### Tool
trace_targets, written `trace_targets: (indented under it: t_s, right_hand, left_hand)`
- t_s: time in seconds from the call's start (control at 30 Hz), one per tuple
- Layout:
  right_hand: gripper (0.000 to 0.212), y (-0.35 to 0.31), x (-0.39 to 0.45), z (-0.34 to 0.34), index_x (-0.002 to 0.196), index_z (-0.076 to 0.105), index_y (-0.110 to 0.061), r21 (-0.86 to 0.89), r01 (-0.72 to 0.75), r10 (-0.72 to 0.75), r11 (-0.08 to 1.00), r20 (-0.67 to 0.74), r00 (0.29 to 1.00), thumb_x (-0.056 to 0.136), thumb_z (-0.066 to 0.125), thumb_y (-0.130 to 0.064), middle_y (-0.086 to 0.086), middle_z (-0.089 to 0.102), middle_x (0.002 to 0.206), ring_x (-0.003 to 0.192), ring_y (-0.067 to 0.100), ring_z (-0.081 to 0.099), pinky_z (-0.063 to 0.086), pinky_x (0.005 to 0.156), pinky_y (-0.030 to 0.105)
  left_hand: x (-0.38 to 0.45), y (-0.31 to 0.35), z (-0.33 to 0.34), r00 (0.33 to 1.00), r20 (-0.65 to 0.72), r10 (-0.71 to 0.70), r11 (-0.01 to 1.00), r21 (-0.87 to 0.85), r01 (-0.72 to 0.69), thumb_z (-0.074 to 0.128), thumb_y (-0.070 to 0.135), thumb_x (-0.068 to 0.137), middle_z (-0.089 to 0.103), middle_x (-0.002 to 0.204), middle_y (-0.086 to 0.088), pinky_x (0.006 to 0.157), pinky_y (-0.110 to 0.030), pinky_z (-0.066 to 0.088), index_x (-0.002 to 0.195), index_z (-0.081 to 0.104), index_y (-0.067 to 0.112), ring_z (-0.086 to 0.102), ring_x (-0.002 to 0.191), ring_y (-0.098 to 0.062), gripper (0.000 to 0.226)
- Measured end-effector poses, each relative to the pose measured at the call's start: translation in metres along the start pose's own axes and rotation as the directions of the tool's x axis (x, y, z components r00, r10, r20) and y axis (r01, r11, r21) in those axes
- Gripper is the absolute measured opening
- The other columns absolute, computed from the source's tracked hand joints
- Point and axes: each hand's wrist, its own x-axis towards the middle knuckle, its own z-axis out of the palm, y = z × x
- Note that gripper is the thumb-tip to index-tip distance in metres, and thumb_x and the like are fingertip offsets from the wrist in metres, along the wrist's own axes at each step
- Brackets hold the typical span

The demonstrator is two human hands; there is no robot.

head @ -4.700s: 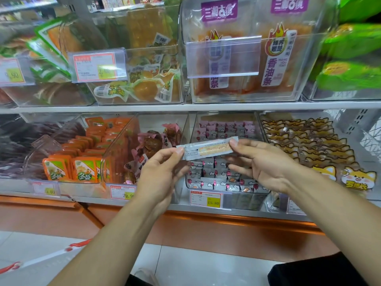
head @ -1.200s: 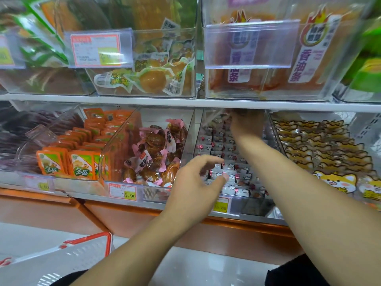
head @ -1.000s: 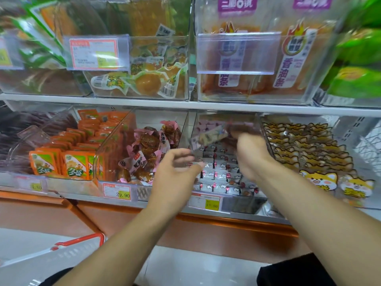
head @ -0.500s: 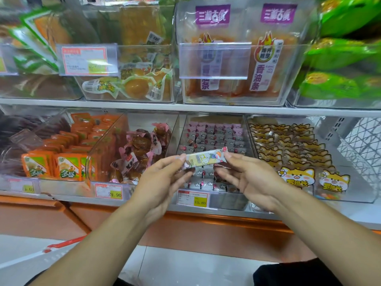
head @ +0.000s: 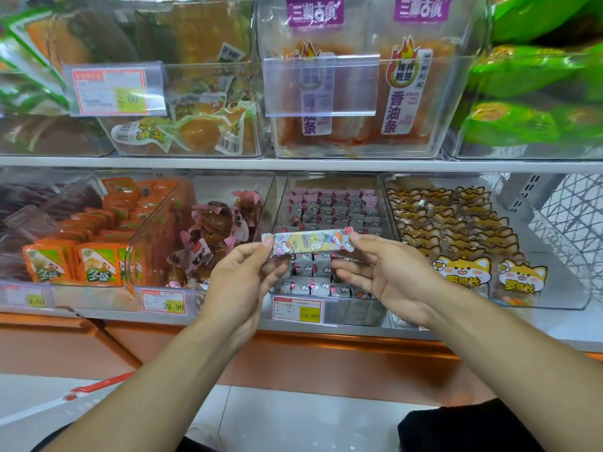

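A long thin snack packet [head: 310, 243], pale yellow with cartoon prints, is held level in front of the lower shelf. My left hand [head: 239, 285] pinches its left end between thumb and forefinger. My right hand [head: 388, 275] pinches its right end the same way, palm turned up. Just behind the packet is a clear bin [head: 385, 203] filled with several rows of small grey and pink wrapped packets [head: 326, 210].
Beside it are clear bins with orange packets [head: 98, 243], pink-wrapped brown snacks [head: 212, 236] and cat-print packets [head: 456, 230]. The upper shelf [head: 293, 164] carries more bins. Price tags [head: 298, 308] line the shelf front. A basket's red rim [head: 98, 384] shows at lower left.
My right hand reached deep into the middle bin, drew out a packet and brought it forward; my left hand then took its other end. The earlier white packet is gone from view.
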Motion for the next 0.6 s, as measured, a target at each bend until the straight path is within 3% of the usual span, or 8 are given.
trace_targets:
  t_s: [0.1,0.17,0.3,0.4,0.5,0.6]
  right_hand:
    - [0.044,0.0,-0.003,0.0,0.125,0.064,-0.009,-0.041,-0.037,0.04,0.998,0.071,0.997,0.089,0.073,-0.032,0.012,0.072,0.121,0.094,0.033,0.076,0.063,0.07,0.034]
    - [0.044,0.0,-0.004,0.001,0.119,0.068,-0.012,-0.1,-0.042,0.055,0.994,0.129,0.99,0.084,0.077,-0.038,0.01,0.075,0.115,0.095,0.031,0.076,0.063,0.073,0.033]
    - [0.034,0.004,-0.003,0.0,0.1,0.076,-0.012,-0.203,0.005,0.032,0.979,0.179,0.983,0.071,0.081,-0.029,0.01,0.078,0.102,0.086,0.022,0.075,0.063,0.073,0.029]
    - [0.038,0.004,-0.001,-0.003,0.109,0.073,-0.013,-0.222,0.084,-0.041,0.971,0.191,0.981,0.072,0.081,-0.018,0.01,0.077,0.103,0.086,0.022,0.074,0.063,0.072,0.029]
    - [0.036,0.001,-0.002,-0.006,0.103,0.076,-0.021,-0.314,0.217,-0.143,0.925,0.242,0.96,0.073,0.082,-0.002,0.005,0.078,0.103,0.087,0.019,0.075,0.061,0.07,0.027]
    - [0.038,0.002,-0.004,-0.006,0.095,0.079,-0.028,-0.393,0.294,-0.186,0.871,0.291,0.939,0.074,0.082,0.003,-0.002,0.077,0.103,0.09,0.014,0.075,0.059,0.072,0.022]
  left_hand:
    - [0.0,-0.001,0.001,0.999,-0.014,0.035,0.999,0.02,-0.034,0.067,0.019,0.094,0.069,0.077,-0.006,0.066,-0.02,0.058,0.086,0.064,0.009,0.069,0.064,-0.009,0.013]
    - [-0.001,-0.002,0.002,0.998,-0.003,0.057,0.997,0.047,-0.057,0.069,0.022,0.092,0.07,0.071,-0.003,0.065,-0.018,0.058,0.085,0.063,0.01,0.067,0.061,-0.008,0.014]
    - [-0.004,-0.002,0.003,0.998,0.046,0.05,0.996,0.068,-0.054,0.071,0.026,0.086,0.068,0.066,0.0,0.064,-0.018,0.057,0.088,0.064,0.009,0.063,0.059,-0.008,0.019]
    - [-0.004,0.001,0.004,0.997,0.08,-0.001,1.0,0.019,0.0,0.071,0.03,0.085,0.074,0.077,-0.004,0.066,-0.021,0.058,0.094,0.065,0.007,0.072,0.072,-0.013,0.026]
    - [-0.007,0.002,0.003,0.984,0.137,-0.112,0.994,0.036,0.108,0.067,0.044,0.09,0.078,0.095,-0.014,0.066,-0.027,0.06,0.104,0.061,0.003,0.076,0.088,-0.03,0.043]
    - [-0.01,0.001,0.004,0.977,0.153,-0.151,0.988,0.069,0.142,0.069,0.035,0.091,0.077,0.101,-0.018,0.067,-0.027,0.061,0.111,0.061,0.001,0.076,0.089,-0.03,0.04]
